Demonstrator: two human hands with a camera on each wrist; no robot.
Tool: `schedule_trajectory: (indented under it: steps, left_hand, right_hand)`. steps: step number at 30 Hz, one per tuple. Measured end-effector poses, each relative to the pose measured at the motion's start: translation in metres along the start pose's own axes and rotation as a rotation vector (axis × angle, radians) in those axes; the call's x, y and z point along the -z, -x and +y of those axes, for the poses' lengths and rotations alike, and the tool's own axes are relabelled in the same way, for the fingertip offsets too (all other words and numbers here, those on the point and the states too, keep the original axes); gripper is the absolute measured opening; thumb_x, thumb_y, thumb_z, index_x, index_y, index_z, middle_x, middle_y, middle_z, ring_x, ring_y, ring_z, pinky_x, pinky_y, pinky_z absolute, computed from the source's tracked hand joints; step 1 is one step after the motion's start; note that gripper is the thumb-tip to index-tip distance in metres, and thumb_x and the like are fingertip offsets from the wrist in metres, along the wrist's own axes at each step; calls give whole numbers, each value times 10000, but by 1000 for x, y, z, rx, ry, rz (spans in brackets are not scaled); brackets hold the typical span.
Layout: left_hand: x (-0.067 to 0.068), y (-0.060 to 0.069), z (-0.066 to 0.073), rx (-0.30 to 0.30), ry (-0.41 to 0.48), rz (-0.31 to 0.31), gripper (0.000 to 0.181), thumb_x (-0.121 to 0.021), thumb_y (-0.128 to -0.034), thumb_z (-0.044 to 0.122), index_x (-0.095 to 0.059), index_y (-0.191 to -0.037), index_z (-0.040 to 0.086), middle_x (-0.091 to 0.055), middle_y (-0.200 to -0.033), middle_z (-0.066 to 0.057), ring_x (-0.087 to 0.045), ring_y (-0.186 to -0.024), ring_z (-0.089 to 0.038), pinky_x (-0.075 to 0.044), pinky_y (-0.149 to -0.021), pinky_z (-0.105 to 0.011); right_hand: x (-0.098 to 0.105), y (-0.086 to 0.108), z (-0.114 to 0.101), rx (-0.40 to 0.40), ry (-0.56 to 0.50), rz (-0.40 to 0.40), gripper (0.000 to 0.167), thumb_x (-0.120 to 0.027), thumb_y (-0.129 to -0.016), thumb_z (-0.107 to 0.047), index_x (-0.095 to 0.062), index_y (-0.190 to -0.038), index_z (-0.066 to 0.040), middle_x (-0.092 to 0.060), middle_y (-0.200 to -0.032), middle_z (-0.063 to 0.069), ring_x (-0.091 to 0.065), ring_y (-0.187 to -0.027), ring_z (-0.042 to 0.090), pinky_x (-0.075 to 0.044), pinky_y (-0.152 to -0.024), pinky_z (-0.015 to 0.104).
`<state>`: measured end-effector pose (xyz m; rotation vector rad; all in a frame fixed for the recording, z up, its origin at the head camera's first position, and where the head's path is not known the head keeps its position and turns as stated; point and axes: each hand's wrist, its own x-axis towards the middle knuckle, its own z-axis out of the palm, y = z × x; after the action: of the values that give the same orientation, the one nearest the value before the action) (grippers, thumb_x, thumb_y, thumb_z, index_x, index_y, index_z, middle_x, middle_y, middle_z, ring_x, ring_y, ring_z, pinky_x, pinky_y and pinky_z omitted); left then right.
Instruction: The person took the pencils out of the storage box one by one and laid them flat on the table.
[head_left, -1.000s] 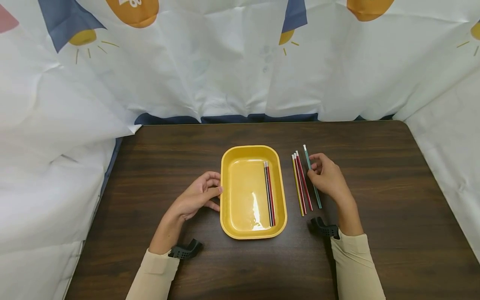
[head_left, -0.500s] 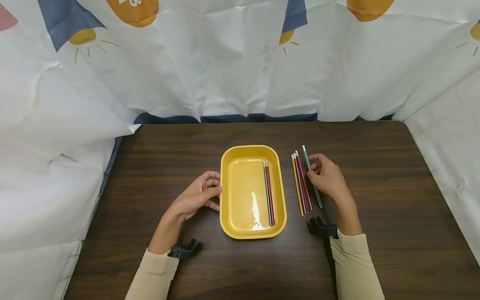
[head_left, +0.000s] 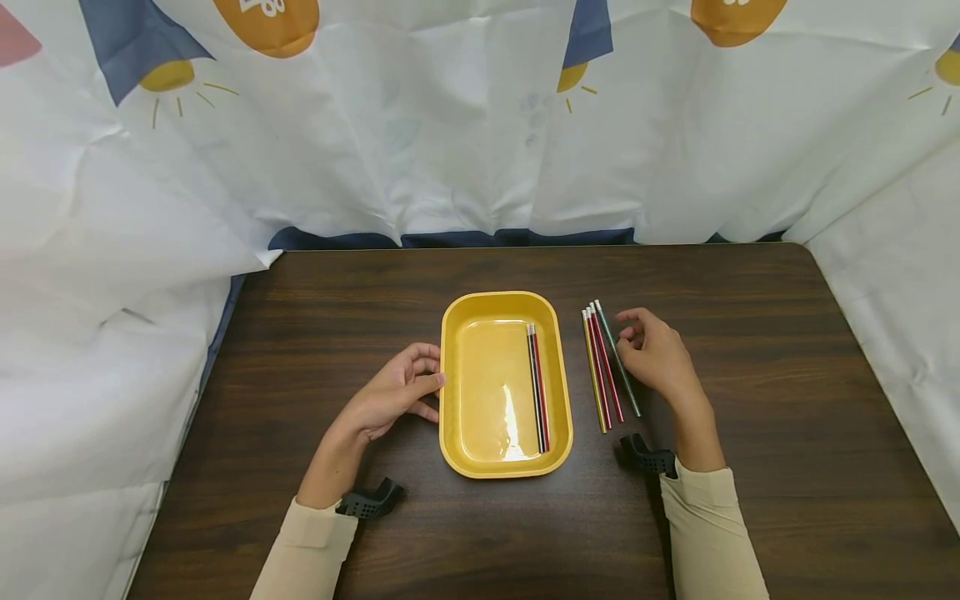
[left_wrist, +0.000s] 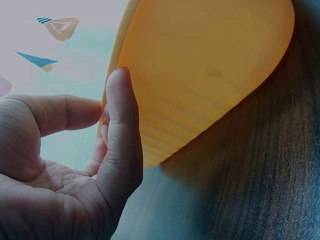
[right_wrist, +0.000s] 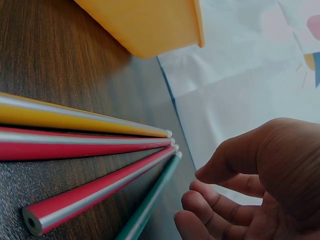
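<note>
No text, number or brand can be read. Far beyond the left hand [head_left: 393, 390], an orange rounded shape [head_left: 273, 33] printed on the white fabric curtain [head_left: 465, 150] carries looping white marks [head_left: 267, 7], cut off at the upper edge and illegible. A second orange rounded shape [head_left: 738, 25], beyond the right hand [head_left: 660, 354], shows only slivers of white [head_left: 736, 2], equally unreadable.

Curtained-off booth: printed curtains [head_left: 465, 142], wood-grain table [head_left: 337, 308].
</note>
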<state>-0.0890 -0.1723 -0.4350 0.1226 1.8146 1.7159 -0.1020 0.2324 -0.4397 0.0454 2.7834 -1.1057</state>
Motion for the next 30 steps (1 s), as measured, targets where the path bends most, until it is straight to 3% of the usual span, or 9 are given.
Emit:
schedule_trajectory:
  steps: [30]
  left_hand:
    - [0, 0, 0, 2, 6, -10, 527, -579, -1051, 91, -307, -1479, -51, -539, -1283, -262, -651, -971, -241, -685, -703, -375]
  right_hand:
    - [6, 4, -8, 0, -14, 19, 380, -526, -1027, -124, -609, -1385, -29, -659, -1101, 171, -636, -884, 271, -463, -686, 325]
